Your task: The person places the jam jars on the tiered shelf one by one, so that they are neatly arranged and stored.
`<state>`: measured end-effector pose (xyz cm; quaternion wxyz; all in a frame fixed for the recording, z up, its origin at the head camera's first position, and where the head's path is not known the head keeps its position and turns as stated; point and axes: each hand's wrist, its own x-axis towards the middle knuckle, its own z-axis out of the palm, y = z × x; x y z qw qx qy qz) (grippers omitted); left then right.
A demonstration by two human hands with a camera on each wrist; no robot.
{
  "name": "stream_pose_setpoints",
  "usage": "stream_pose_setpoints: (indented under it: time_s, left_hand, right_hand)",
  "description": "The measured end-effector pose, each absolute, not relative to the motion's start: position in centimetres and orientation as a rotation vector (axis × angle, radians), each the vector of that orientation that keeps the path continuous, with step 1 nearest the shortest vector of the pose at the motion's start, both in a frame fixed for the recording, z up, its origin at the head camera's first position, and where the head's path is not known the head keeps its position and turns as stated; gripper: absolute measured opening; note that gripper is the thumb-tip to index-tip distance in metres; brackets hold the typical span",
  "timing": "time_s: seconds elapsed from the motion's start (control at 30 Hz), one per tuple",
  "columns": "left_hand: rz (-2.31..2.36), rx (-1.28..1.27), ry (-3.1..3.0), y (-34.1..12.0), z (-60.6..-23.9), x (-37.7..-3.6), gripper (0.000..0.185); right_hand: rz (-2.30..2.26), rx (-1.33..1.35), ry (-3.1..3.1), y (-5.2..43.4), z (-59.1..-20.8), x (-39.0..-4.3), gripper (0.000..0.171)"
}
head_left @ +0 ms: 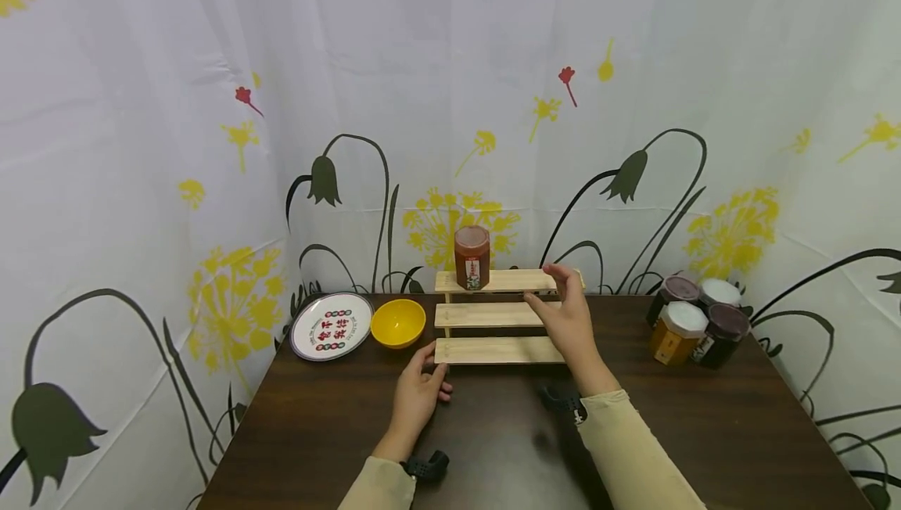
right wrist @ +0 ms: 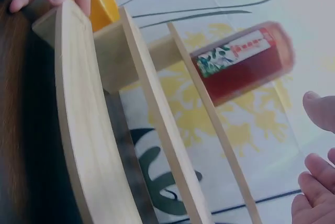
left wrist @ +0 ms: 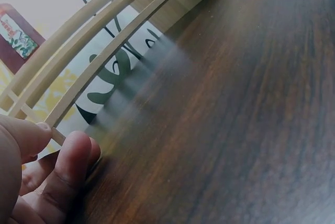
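Steadying our little wooden rack, one red jar up top.
Left hand fingers touch its bottom corner, right hand hovers loosely spread; guessing next we grab from the jars.

The head view looks forward and down over the table, taking in the whole rack from a distance. The left wrist view sits low and close, the rack in its upper left. The right wrist view is tight against the rack, sharing the jar with the head view.
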<state>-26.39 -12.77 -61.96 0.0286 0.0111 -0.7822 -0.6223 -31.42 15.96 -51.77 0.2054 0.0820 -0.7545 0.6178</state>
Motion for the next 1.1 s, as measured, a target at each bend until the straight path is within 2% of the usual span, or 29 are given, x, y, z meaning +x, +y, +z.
stream_pose_setpoints:
  time_s: [0.57, 1.1]
  left_hand:
    - [-1.907, 0.045, -2.395, -13.1, -61.6, -27.0, 0.053]
    - [-1.937, 0.038, -2.391, -12.6, -62.2, -26.7, 0.052]
  right_hand:
    - [1.650, 0.120, -1.886, 22.5, -51.9, -27.1, 0.067]
    - [1.530, -0.095, -1.658, 30.9, -54.2, -23.4, 0.067]
